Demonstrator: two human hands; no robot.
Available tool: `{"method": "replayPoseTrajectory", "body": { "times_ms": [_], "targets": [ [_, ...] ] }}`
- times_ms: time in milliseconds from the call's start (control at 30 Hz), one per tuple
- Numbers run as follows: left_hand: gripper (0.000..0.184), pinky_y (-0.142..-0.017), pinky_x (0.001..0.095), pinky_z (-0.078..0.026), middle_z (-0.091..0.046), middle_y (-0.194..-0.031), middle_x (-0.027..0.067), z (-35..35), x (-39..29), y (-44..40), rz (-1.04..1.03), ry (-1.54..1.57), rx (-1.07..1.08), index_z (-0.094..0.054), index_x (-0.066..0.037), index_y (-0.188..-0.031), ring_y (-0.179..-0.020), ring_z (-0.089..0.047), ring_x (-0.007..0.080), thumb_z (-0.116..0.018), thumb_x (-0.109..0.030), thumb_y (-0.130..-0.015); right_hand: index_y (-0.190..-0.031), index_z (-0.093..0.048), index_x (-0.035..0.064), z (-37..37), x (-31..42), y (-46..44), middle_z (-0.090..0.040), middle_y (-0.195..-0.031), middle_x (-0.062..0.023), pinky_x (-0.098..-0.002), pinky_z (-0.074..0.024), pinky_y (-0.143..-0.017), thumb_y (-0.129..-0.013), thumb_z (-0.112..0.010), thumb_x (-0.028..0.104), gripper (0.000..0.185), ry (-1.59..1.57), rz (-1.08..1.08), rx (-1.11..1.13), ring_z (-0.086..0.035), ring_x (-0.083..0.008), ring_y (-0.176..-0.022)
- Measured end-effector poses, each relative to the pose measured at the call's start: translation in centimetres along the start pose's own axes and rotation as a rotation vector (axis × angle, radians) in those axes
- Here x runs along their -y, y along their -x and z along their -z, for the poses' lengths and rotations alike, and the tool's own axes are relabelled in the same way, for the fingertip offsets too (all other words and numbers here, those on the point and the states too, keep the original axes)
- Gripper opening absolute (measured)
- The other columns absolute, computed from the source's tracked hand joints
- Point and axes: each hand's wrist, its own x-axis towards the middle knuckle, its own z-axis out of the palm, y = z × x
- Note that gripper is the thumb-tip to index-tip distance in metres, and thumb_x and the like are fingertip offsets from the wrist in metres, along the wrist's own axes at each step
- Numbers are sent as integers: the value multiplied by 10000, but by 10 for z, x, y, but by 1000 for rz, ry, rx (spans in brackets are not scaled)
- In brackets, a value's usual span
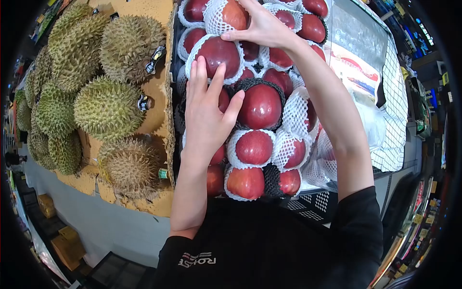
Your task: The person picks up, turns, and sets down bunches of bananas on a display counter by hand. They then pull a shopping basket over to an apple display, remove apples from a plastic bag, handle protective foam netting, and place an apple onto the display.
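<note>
Dark red round fruits in foam net sleeves are stacked in rows at the centre. My left hand (207,106) lies with spread fingers against the lower edge of a large red fruit (217,57) in a white net. At the top, my right hand (257,26) reaches over an orange-red fruit (232,14) in a white net, thumb stretched out at its lower side; its other fingers are partly cut off by the frame edge. Below and right of my left hand sits a big glossy fruit (260,107) in a black net.
Spiky durians (108,108) are heaped on cardboard (91,185) to the left. A cardboard edge (169,106) divides them from the red fruits. Plastic packaging (358,77) and a white grid-patterned sheet (397,115) lie on the right. Boxes (69,248) stand low at the left.
</note>
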Motion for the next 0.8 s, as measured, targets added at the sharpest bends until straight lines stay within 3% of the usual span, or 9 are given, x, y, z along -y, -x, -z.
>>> {"method": "replayPoseTrajectory", "body": {
  "times_ms": [33,233,300,367,433,500,533,700,800],
  "targets": [
    [578,-1107,503,-289,-323,-1472,302,1,0,0,4,12,2,-505,-17,-1347,-1376,-305,455,-682,-279,-864,-1357,-468,158,0,2,3,-519,-1341,-58,-381,-405,-1047,-920,-578,183,452,170,42,-34,-498,-182,-1235],
    [534,-1102,468,-312,-351,-1463,302,13,-11,8,30,77,-24,-525,2,-1328,-1379,-326,434,-691,-212,-868,-1455,-381,135,1,-31,-3,-465,-1408,-142,-457,-350,-1067,-792,-738,437,811,-149,127,61,-445,-285,-1294],
    [497,-1074,450,-360,-409,-1434,288,14,-20,14,22,158,-74,-562,8,-1290,-1335,-406,425,-716,-140,-842,-1485,-297,103,7,-36,-1,-418,-1441,-191,-455,-319,-1095,-800,-720,476,888,175,112,26,-380,-385,-1339],
    [469,-1060,439,-378,-447,-1411,275,16,-31,21,-2,143,-63,-579,24,-1262,-1315,-440,408,-717,-129,-841,-1488,-302,136,16,-24,10,-401,-1457,-182,-463,-318,-1105,-829,-692,461,831,175,119,14,-373,-387,-1344],
    [418,-1038,416,-404,-497,-1380,247,13,-48,30,24,276,-31,-592,56,-1223,-1275,-497,360,-694,-95,-847,-1383,-443,17,2,-48,14,-533,-1262,-274,-411,-456,-981,-724,-744,372,807,259,339,-239,-546,-400,-1168],
    [388,-1035,411,-409,-532,-1347,236,10,-65,43,-4,277,37,-598,60,-1210,-1255,-517,349,-667,-51,-845,-1319,-511,-27,29,-13,54,-627,-1167,-221,-394,-486,-935,-754,-753,341,717,188,219,-41,-620,-348,-1076],
    [370,-1035,407,-411,-559,-1318,227,3,-67,52,-54,373,50,-605,67,-1193,-1232,-538,343,-650,-18,-835,-1205,-598,-33,33,-4,77,-659,-1100,-215,-398,-507,-892,-818,-702,360,560,154,258,-97,-646,-354,-1012],
    [357,-1003,411,-444,-600,-1239,254,-12,-105,81,-134,602,287,-609,86,-1161,-1178,-578,357,-648,6,-814,-1182,-629,-2,58,14,192,-656,-1139,-185,-373,-526,-859,-817,-736,220,440,53,173,-288,-649,-330,-1016],
    [351,-973,409,-473,-625,-1189,253,-23,-127,87,-166,675,393,-608,89,-1161,-1123,-613,353,-661,-9,-828,-1209,-619,-19,76,35,271,-693,-1065,-163,-309,-526,-834,-806,-736,78,430,-136,-95,-380,-684,-228,-968]
  ]
}}
